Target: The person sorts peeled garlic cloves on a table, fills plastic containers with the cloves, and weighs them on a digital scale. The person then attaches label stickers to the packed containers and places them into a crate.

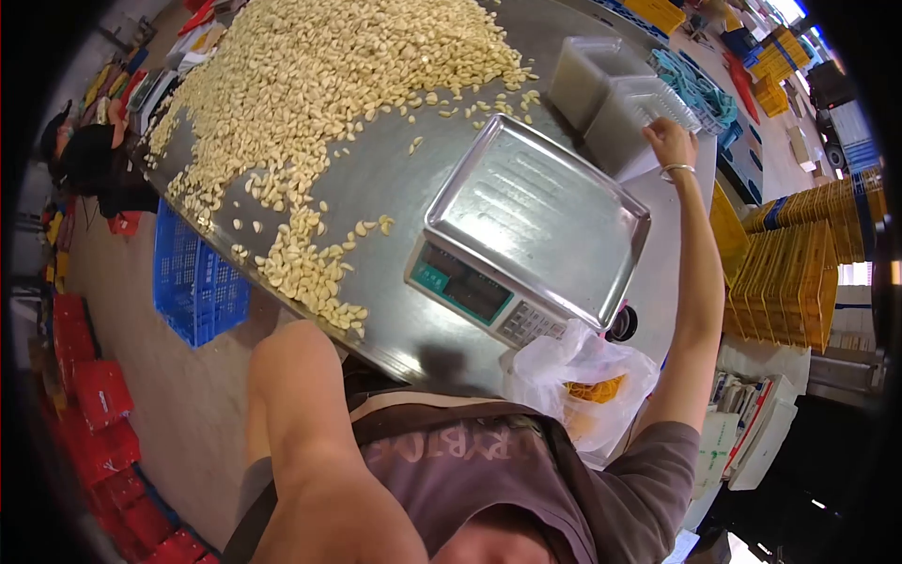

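On the metal table, peeled garlic cloves lie heaped, while clear plastic tubs stand by the scale, so the right hand reaches them easily, fingers bent, grip unclear, left hand hidden.

I have a single view, worn on the person's head, looking down and forward over the brown shirt at the bottom edge, which sits very close to the lens. The metal tabletop runs slantwise through the middle, seen steeply from above. I get the scale near the centre at middle range, and the pale heap of cloves farther off, cut by the top edge. The lens is very wide: it bends straight edges, darkens the corners, and takes in the floor on the left and yellow crates on the right.
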Demonstrator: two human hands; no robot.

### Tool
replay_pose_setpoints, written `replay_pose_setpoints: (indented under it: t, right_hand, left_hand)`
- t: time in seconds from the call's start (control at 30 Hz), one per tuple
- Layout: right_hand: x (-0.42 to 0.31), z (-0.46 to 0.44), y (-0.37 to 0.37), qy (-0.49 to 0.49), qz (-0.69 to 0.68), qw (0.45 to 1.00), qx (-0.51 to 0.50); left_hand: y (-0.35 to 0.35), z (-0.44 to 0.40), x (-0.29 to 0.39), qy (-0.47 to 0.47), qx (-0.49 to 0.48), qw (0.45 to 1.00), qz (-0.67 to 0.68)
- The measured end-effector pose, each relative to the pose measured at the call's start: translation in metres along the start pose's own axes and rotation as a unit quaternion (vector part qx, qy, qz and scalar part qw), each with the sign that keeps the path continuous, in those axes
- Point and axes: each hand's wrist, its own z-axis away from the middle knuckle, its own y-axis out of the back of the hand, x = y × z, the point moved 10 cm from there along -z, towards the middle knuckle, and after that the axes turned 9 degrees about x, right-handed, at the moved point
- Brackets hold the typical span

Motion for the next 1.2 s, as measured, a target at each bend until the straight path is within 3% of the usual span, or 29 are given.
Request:
replay_pose_setpoints:
  t: [0.07, 0.13, 0.17, 0.2, 0.27, 0.37, 0.47, 0.5, 0.6, 0.73, 1.0, 1.1, 1.2]
  right_hand:
    - [0.015, -0.012, -0.004, -0.048, -0.074, 0.996, -0.022]
    - [0.015, -0.025, 0.008, -0.07, -0.026, 0.997, 0.019]
    - [0.017, -0.027, 0.017, -0.119, -0.07, 0.99, 0.037]
    - [0.017, -0.034, 0.027, -0.118, -0.199, 0.969, 0.09]
    - [-0.04, -0.024, 0.098, -0.006, -0.26, 0.937, 0.233]
    - [-0.132, 0.026, 0.163, 0.061, -0.311, 0.912, 0.259]
    - [-0.2, 0.103, 0.177, 0.034, -0.219, 0.947, 0.232]
    - [-0.226, 0.128, 0.174, 0.044, -0.24, 0.942, 0.231]
    - [-0.285, 0.194, 0.147, 0.006, -0.103, 0.964, 0.244]
    - [-0.305, 0.242, 0.091, -0.216, 0.04, 0.965, 0.147]
    - [-0.3, 0.211, 0.012, -0.26, -0.122, 0.954, 0.088]
    - [-0.291, 0.191, 0.001, -0.246, -0.066, 0.962, 0.1]
    - [-0.276, 0.174, -0.007, -0.267, -0.046, 0.957, 0.101]
  left_hand:
    - [0.01, -0.001, 0.008, -0.001, 0.002, 1.0, -0.015]
    - [0.02, 0.0, 0.019, 0.003, 0.001, 1.0, -0.02]
    - [0.026, 0.0, 0.025, 0.003, 0.002, 1.0, -0.021]
    - [0.032, 0.0, 0.033, 0.007, 0.0, 1.0, -0.023]
    - [0.044, 0.002, 0.047, 0.019, -0.009, 1.0, -0.016]
    - [0.074, 0.005, 0.073, 0.045, -0.011, 0.999, 0.014]
    - [0.103, 0.01, 0.104, 0.061, -0.017, 0.997, 0.034]
    - [0.112, 0.013, 0.116, 0.058, -0.019, 0.998, 0.034]
    - [0.137, 0.019, 0.147, 0.044, -0.021, 0.999, -0.003]
    - [0.153, 0.025, 0.179, 0.035, -0.045, 0.996, -0.066]
    - [0.183, 0.051, 0.199, 0.027, -0.105, 0.976, -0.187]
    - [0.214, 0.075, 0.198, 0.03, -0.12, 0.936, -0.331]
    - [0.277, 0.105, 0.201, 0.042, -0.103, 0.846, -0.522]
